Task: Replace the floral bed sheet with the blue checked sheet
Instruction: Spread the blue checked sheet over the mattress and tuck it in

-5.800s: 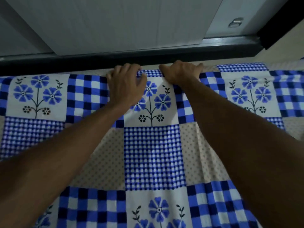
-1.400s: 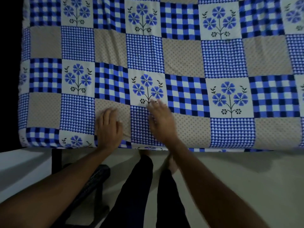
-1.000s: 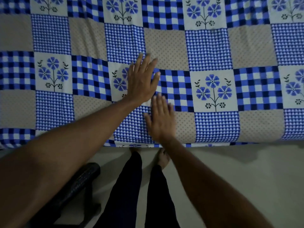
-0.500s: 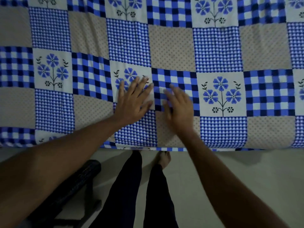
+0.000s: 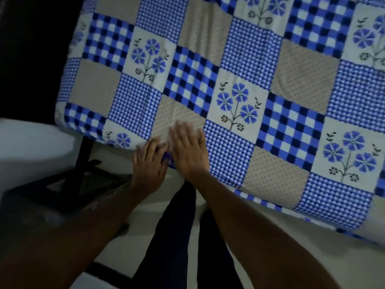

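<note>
While pressed flat, side by side, on the sheet [image 5: 291, 84] at its near edge: left hand [image 5: 149, 163] on the hem, right hand [image 5: 188, 151] further in, fingers straight. Sheet's long run away up-right, right hand nearer.

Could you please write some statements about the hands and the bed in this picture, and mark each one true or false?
1. The left hand and the right hand are both at the near edge of the bed. True.
2. The blue checked sheet is spread over the bed. True.
3. The right hand is clenched in a fist. False: its fingers lie straight on the sheet.
4. A pillow lies on the sheet. False: no pillow is visible.
5. A dark piece of furniture stands left of the person's legs. True.
</note>
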Demonstrator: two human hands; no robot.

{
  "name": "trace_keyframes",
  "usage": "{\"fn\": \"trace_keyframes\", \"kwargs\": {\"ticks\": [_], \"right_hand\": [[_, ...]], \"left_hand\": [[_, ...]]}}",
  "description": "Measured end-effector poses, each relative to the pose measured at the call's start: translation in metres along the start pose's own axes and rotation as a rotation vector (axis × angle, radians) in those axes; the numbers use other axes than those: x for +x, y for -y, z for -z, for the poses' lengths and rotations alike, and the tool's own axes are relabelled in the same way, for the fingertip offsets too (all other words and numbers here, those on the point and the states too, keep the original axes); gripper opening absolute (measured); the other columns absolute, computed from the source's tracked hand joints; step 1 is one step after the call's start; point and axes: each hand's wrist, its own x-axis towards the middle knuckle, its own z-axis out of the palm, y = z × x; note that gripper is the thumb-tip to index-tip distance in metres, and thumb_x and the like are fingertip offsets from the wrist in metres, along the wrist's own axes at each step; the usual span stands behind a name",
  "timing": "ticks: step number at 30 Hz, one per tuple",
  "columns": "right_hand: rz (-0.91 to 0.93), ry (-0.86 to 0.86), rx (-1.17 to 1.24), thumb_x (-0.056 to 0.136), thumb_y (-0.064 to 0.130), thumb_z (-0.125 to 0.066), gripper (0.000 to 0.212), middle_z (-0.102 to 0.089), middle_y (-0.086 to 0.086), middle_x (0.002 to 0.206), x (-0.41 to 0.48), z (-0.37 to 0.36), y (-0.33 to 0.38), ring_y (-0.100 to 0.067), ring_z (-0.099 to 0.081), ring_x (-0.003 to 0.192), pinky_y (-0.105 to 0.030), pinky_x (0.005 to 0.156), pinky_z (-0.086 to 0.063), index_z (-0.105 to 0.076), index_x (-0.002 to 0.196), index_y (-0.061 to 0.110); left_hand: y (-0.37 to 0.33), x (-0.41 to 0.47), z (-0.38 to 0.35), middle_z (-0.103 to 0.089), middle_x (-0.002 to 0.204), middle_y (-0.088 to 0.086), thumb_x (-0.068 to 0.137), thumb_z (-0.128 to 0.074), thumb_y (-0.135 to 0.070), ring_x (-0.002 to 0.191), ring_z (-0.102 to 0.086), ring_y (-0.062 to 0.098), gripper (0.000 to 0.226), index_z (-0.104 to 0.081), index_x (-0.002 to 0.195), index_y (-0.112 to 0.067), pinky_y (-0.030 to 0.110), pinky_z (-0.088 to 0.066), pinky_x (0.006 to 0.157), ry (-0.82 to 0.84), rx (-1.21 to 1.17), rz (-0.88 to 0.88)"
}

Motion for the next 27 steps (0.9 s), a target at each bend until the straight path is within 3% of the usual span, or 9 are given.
{"fn": "trace_keyframes", "kwargs": {"ticks": [4, 6, 9, 11, 15, 18, 22, 25, 27], "right_hand": [[0.153, 0.113, -0.021, 0.102, 0.033, -0.021, 0.062, 0.002, -0.004, 0.168, -0.011, -0.02, 0.034, -0.026, 0.005, 0.154, -0.054, 0.122, 0.002, -0.008, 0.16, 0.015], [0.259, 0.115, 0.089, 0.096, 0.028, -0.021, 0.064, -0.016, -0.006, 0.166, -0.011, -0.007, 0.025, -0.027, -0.013, 0.153, -0.051, 0.123, -0.006, -0.024, 0.158, 0.014], [0.319, -0.1, 0.276, 0.089, 0.016, -0.045, 0.055, -0.048, -0.012, 0.15, -0.007, 0.018, -0.018, -0.031, -0.045, 0.138, -0.049, 0.113, -0.035, -0.05, 0.144, 0.008], [0.176, -0.199, 0.212, 0.091, 0.018, -0.049, 0.053, -0.049, -0.01, 0.15, 0.0, 0.032, -0.053, -0.03, -0.046, 0.136, -0.05, 0.109, -0.039, -0.051, 0.143, 0.01], [-0.189, -0.196, 0.085, 0.105, 0.025, -0.031, 0.054, -0.017, -0.011, 0.165, -0.015, 0.019, -0.053, -0.028, -0.011, 0.153, -0.05, 0.124, -0.014, -0.025, 0.156, 0.011], [-0.08, -0.01, 0.128, 0.105, 0.03, -0.024, 0.06, 0.003, -0.004, 0.166, -0.062, -0.021, 0.001, -0.023, 0.004, 0.154, -0.045, 0.124, 0.002, -0.002, 0.159, 0.016], [0.069, 0.45, 0.194, 0.105, 0.028, -0.028, 0.064, 0.027, 0.002, 0.157, -0.126, -0.064, 0.045, -0.022, 0.004, 0.154, -0.045, 0.125, -0.01, 0.005, 0.159, 0.019], [0.025, 0.17, 0.371, 0.102, 0.023, -0.04, 0.057, -0.013, -0.007, 0.165, -0.134, -0.058, 0.048, -0.026, -0.021, 0.151, -0.044, 0.121, -0.024, -0.027, 0.157, 0.014], [0.055, -0.071, 0.418, 0.098, 0.017, -0.052, 0.044, -0.053, -0.009, 0.144, -0.117, -0.036, 0.037, -0.027, -0.048, 0.129, -0.042, 0.107, -0.04, -0.053, 0.142, 0.011]], "left_hand": [[0.02, -0.013, 0.007, -0.056, 0.134, 0.01, 0.092, -0.052, -0.028, 0.116, -0.054, 0.033, 0.032, -0.064, 0.12, -0.018, 0.044, -0.039, 0.092, 0.003, -0.072, 0.052], [0.026, -0.01, 0.014, -0.06, 0.118, 0.008, 0.091, -0.05, -0.028, 0.098, -0.058, 0.032, 0.027, -0.066, 0.11, -0.017, 0.042, -0.045, 0.081, 0.028, -0.141, 0.077], [0.03, 0.008, 0.026, -0.06, 0.091, 0.003, 0.097, -0.049, -0.028, 0.073, -0.057, 0.023, 0.022, -0.066, 0.095, -0.014, 0.041, -0.047, 0.061, -0.033, -0.298, 0.113], [0.029, 0.026, 0.031, -0.061, 0.084, 0.002, 0.096, -0.053, -0.023, 0.07, -0.055, 0.019, 0.018, -0.067, 0.093, -0.012, 0.041, -0.047, 0.06, -0.096, -0.332, 0.065], [0.018, 0.073, 0.037, -0.065, 0.093, 0.003, 0.089, -0.061, -0.016, 0.083, -0.056, 0.023, 0.014, -0.069, 0.099, -0.011, 0.044, -0.045, 0.068, -0.206, -0.334, -0.023], [0.006, 0.102, 0.037, -0.062, 0.125, 0.003, 0.089, -0.059, -0.027, 0.113, -0.055, 0.025, 0.035, -0.065, 0.122, -0.017, 0.045, -0.043, 0.088, -0.157, -0.296, -0.097], [-0.015, 0.108, 0.035, -0.026, 0.161, 0.005, 0.092, -0.048, -0.048, 0.148, -0.02, 0.028, 0.064, -0.034, 0.151, -0.031, 0.056, -0.017, 0.116, 0.146, -0.179, -0.349], [-0.018, 0.076, 0.017, -0.01, 0.165, 0.004, 0.099, -0.037, -0.053, 0.152, -0.005, 0.03, 0.062, -0.02, 0.156, -0.033, 0.065, -0.008, 0.116, 0.199, -0.069, -0.53], [-0.006, 0.05, 0.007, -0.011, 0.165, 0.006, 0.102, -0.033, -0.055, 0.152, -0.006, 0.033, 0.061, -0.018, 0.156, -0.032, 0.066, -0.012, 0.114, 0.2, -0.016, -0.592]]}}
